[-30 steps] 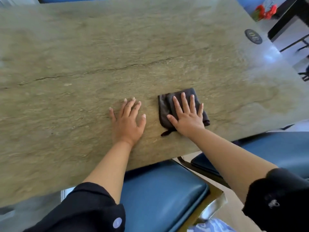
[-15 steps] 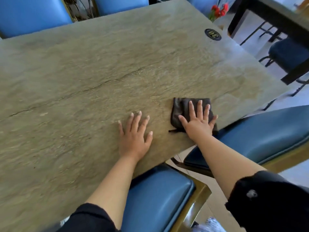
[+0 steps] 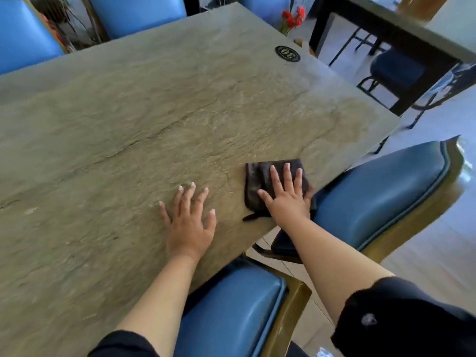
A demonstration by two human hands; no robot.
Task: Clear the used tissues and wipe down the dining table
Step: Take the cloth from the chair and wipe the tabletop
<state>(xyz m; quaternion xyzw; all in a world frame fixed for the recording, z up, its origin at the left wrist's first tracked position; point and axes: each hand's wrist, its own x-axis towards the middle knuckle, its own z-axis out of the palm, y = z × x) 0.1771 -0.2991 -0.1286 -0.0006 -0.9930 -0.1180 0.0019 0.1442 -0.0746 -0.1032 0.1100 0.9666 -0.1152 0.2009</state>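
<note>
Counter: the counter (image 3: 134, 119) has a rough stone-like top, greenish-grey, with a long thin crack across it and a paler, smoother patch toward the far right corner.
Cloth: the cloth (image 3: 257, 186) is dark brown, soft and folded into a rough square; it lies flat at the near right edge of the counter, with one small tail of fabric pointing out at its near corner.
Right hand: your right hand (image 3: 288, 197) lies flat on the cloth, its fingers (image 3: 287, 173) straight and a little spread, pressing the cloth down and not curled round it.
Left hand: your left hand (image 3: 189, 225) rests palm down on the bare stone just beside the cloth, fingers straight and spread, holding nothing.
Badge: a round black badge (image 3: 287, 53) with pale figures sits near the far right corner.
Chairs: the chairs (image 3: 231, 313) have smooth blue padded seats and brass-coloured frames; two stand at the near edge.
Flowers: red flowers (image 3: 292, 18) show beyond the far right corner.
</note>
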